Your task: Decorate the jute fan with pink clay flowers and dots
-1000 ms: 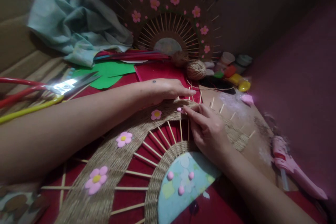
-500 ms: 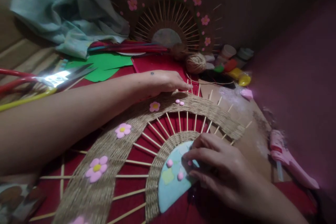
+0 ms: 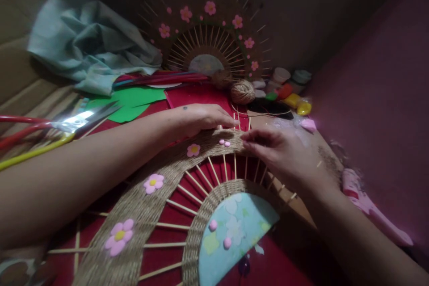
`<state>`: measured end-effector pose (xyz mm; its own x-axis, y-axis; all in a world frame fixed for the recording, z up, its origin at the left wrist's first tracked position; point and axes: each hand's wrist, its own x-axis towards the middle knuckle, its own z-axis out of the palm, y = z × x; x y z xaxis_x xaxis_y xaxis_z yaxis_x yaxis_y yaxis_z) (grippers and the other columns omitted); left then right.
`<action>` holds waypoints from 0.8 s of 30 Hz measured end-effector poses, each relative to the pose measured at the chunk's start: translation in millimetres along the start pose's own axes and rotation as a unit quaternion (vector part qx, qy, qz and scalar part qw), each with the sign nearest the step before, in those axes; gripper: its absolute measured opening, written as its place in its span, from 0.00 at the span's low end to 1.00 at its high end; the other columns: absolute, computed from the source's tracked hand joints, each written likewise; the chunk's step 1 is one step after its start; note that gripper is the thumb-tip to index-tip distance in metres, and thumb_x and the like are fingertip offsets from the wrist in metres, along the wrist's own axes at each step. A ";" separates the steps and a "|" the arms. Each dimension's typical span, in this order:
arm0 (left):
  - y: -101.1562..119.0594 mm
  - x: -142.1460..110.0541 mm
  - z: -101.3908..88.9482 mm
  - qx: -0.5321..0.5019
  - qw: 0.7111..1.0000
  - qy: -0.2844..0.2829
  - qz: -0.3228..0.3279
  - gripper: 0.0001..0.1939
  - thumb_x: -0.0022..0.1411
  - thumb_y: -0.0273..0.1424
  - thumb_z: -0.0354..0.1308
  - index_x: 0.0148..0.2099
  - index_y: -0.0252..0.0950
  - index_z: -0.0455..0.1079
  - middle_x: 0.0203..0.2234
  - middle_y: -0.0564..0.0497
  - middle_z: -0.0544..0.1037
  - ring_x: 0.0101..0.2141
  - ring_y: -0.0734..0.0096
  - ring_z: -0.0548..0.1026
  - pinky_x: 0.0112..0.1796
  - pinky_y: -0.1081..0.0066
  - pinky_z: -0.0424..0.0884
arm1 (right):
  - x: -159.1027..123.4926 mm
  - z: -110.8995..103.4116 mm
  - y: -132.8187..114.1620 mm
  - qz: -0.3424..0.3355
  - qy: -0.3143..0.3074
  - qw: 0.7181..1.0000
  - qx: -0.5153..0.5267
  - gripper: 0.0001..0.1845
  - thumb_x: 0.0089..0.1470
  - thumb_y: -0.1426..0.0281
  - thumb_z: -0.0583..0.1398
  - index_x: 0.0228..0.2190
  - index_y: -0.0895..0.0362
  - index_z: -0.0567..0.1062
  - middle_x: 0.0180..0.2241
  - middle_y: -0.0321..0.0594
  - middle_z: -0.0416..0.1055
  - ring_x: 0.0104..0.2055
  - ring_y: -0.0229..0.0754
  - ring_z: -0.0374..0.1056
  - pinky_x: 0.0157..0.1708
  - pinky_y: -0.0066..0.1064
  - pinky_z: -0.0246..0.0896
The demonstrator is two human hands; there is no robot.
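Note:
A woven twine fan [image 3: 174, 165] on thin sticks lies on a red surface, with pink clay flowers [image 3: 119, 236] along its band. Two small pink dots [image 3: 227, 144] sit on the band near the top. On the pale blue half-circle [image 3: 248, 214] at its centre rest two pink clay balls [image 3: 227, 243]. My left hand [image 3: 211, 117] lies along the band's far edge, fingers stretched out. Just right of the dots, my right hand [image 3: 278, 145] is at the band, thumb and fingertips pinched on a pink clay ball, mostly hidden by the fingers.
Scissors [image 3: 72, 123] with red and yellow handles lie left, beside green sheets [image 3: 134, 100] and a crumpled cloth [image 3: 90, 40]. Behind stand a twine ball [image 3: 243, 91], small tubs [image 3: 280, 76] and another flowered fan [image 3: 208, 31]. A pink glue gun [image 3: 372, 210] lies right.
My right hand went from the band down to the blue half-circle, took one of three pink clay balls, and came back up to the band. My left hand stays at the edge.

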<state>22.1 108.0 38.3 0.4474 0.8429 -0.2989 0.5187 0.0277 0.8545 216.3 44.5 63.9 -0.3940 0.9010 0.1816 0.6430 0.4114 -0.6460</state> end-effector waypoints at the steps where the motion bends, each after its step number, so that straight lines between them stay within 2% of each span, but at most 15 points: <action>1: -0.9 0.5 0.4 -0.019 1.000 -0.007 0.004 0.19 0.53 0.48 0.56 0.39 0.38 0.73 0.30 0.51 0.76 0.28 0.70 0.70 0.28 0.73 0.61 | 7.6 3.7 2.6 0.008 0.011 1.000 -0.001 0.04 0.50 0.75 0.62 0.27 0.56 0.78 0.26 0.36 0.74 0.27 0.37 0.68 0.28 0.29 0.64; 4: -1.7 0.9 1.6 -0.069 0.997 -0.016 0.003 0.19 0.51 0.49 0.57 0.34 0.37 0.72 0.25 0.52 0.73 0.23 0.72 0.67 0.25 0.72 0.58 | 18.2 17.5 12.3 -0.006 0.037 0.999 0.017 0.03 0.50 0.76 0.62 0.28 0.58 0.77 0.28 0.38 0.75 0.30 0.38 0.69 0.31 0.31 0.64; 9: 4.8 -2.8 3.5 -0.093 0.995 -0.007 -0.035 0.18 0.49 0.48 0.59 0.31 0.37 0.70 0.19 0.53 0.68 0.20 0.74 0.63 0.24 0.71 0.56 | 14.3 31.9 24.0 -0.077 0.076 0.994 0.021 0.05 0.50 0.77 0.62 0.29 0.57 0.77 0.29 0.38 0.74 0.32 0.39 0.70 0.34 0.32 0.64; 13: 9.8 -5.4 5.2 -0.086 0.995 0.012 -0.046 0.18 0.46 0.47 0.61 0.30 0.37 0.70 0.19 0.53 0.68 0.21 0.73 0.64 0.25 0.71 0.57 | 12.7 35.0 25.0 -0.117 0.088 0.989 0.031 0.07 0.52 0.77 0.61 0.29 0.56 0.78 0.29 0.38 0.72 0.32 0.38 0.69 0.33 0.31 0.64; 24: 11.1 -5.6 4.9 -0.032 0.999 0.025 -0.031 0.18 0.49 0.48 0.58 0.30 0.36 0.71 0.21 0.52 0.70 0.22 0.73 0.64 0.25 0.71 0.55 | 7.5 43.5 32.2 -0.152 0.085 0.985 -0.013 0.11 0.57 0.74 0.56 0.34 0.56 0.80 0.29 0.40 0.69 0.31 0.37 0.67 0.30 0.31 0.66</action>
<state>28.9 101.0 47.4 0.3785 0.8642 -0.3314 0.4951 0.1134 0.8614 205.5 58.5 12.2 -0.4570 0.7450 0.4860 0.5297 0.6669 -0.5241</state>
